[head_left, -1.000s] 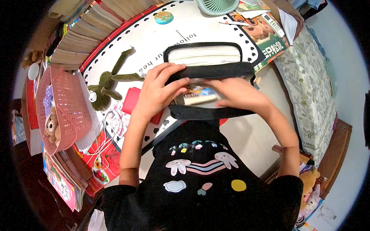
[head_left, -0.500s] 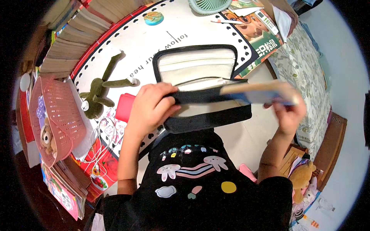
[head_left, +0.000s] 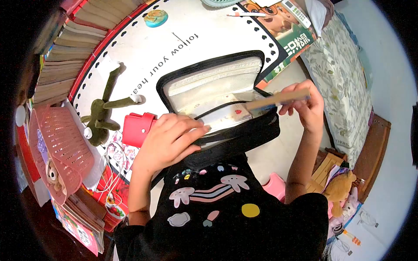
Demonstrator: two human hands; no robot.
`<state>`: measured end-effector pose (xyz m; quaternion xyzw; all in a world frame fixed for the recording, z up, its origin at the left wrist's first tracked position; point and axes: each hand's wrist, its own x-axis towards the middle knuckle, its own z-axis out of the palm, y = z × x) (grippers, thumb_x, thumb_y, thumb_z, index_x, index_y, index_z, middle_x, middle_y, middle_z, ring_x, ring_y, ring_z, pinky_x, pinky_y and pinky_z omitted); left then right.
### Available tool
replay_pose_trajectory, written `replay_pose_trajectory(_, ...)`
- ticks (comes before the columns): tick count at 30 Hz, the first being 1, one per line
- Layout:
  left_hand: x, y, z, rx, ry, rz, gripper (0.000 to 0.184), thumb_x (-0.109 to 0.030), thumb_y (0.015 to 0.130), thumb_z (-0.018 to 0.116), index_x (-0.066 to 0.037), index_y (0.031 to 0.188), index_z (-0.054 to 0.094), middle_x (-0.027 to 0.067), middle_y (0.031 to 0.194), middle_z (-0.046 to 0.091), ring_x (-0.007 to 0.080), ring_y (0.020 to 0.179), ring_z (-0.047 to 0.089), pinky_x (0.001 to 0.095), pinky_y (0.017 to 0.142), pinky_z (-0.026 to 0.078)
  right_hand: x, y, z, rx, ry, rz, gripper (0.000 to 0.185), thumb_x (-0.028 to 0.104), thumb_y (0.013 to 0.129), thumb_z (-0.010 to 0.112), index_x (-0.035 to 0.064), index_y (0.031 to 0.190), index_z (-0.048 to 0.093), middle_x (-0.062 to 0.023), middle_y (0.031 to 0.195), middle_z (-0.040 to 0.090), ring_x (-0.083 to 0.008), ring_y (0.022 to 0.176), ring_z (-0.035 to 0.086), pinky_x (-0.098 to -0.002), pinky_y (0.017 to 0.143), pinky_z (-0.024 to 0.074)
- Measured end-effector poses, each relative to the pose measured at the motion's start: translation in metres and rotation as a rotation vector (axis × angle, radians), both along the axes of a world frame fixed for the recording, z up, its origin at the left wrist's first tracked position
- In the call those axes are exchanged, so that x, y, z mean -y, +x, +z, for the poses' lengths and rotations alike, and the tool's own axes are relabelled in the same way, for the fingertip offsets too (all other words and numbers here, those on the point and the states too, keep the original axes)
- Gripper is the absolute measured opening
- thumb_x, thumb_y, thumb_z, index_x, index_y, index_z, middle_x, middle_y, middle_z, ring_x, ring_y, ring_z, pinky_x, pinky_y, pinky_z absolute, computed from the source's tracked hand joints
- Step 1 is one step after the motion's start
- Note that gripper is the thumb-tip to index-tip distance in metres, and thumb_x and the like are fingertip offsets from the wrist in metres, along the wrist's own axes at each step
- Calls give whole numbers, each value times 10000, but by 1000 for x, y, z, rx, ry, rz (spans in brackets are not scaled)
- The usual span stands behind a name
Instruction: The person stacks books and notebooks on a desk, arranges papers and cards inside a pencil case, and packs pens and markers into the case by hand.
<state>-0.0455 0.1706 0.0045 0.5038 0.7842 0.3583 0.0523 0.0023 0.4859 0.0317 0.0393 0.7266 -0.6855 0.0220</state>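
Note:
An open black zip case with a cream lining stands in front of me at the table's near edge, its flap tipped back. Inside, a pale card-like piece with a small red heart shows beside clear plastic. My left hand grips the case's near left rim, fingertips over its edge. Above the right end of the case, my right hand pinches a flat tan piece, seen nearly edge-on; its kind is unclear. Left of my left hand lies a red snap wallet.
A green long-limbed plush toy lies on the white table mat. A pink basket, white cable and row of books line the left. A blue round object lies far back; a remote is back right.
My right hand has moved left with the flat tan piece, bringing it over the case. The case has tilted and opened wider, showing its contents. My left hand remains at its left side.

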Motion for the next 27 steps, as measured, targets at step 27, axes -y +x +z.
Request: replay_pose_trajectory(27, -50, -25, 9, -43, -329, -335, 734, -251, 572, 666, -114, 1235, 383, 129, 1310, 313, 349, 1265, 149, 512, 987, 198, 27, 14, 23, 1, 652, 134, 257, -31, 581, 599, 19, 827, 543, -87, 845, 616, -186, 704, 585, -273, 603, 444)
